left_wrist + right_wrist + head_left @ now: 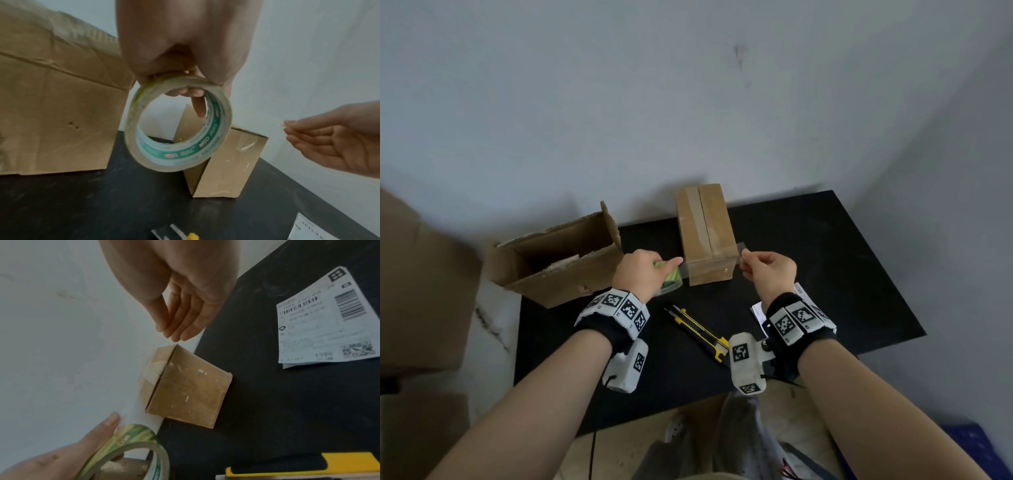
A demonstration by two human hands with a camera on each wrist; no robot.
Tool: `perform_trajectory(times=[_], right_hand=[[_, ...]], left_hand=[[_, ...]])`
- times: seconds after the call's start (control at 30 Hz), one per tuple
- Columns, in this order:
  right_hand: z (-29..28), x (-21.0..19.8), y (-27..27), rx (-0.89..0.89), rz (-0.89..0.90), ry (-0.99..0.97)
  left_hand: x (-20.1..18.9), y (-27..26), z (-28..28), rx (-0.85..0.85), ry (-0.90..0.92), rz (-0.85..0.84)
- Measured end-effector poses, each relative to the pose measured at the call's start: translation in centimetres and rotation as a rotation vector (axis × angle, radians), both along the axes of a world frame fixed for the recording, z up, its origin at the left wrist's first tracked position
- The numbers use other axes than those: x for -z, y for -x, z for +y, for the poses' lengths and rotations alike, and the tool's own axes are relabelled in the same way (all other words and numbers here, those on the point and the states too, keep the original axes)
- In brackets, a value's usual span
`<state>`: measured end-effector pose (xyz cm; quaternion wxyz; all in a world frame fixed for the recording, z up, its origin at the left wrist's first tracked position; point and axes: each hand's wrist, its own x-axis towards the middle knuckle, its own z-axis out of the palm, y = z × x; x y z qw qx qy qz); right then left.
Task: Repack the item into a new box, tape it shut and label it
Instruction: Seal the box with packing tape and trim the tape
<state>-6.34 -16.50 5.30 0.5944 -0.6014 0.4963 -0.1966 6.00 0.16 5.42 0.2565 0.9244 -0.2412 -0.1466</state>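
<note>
**Stretching tape across the small box**

Far left on the black table (825, 274) sits the old open carton (558, 253), flaps up, out of my way.

Next comes my left hand (642, 274), grasping the tape roll (177, 125): fingers hooked through the core, thumb over the outer rim, the roll hanging just left of the small closed box (707, 236). That box is the one I am sealing. It stands in the middle of the table near the wall, its top flaps meeting in a seam along its length. A strip already seems to lie beside that seam, though I cannot be sure how well it covers it.

To the right of the box, my right hand (770, 270) pinches the free end of the clear tape (741, 249) between thumb and fingertips, held up near the box's upper front corner. The clear tape is hard to make out between my hands.

To do this well, I judge I should keep the strip taut and level, centre it where it must bind, then lower it without letting it twist or stick to itself. Pressing one end down first and smoothing toward the roll should keep bubbles out.

In front of me lies the yellow utility knife (698, 330), handy for the cut. Furthest right, partly under my wrist, the shipping label (327, 318) waits face up, not yet applied.
</note>
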Motion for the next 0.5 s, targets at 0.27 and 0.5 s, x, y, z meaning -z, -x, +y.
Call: perform_trajectory(times=[0.27, 0.5], right_hand=[[-0.7, 1.2, -1.0, 0.065, 0.017, -0.081], [-1.3, 2.5, -1.3, 0.054, 0.097, -0.062]], left_hand=[[0.0, -0.5, -1.5, -0.024, -0.060, -0.065], [0.4, -1.1, -2.3, -0.008, -0.110, -0.071]])
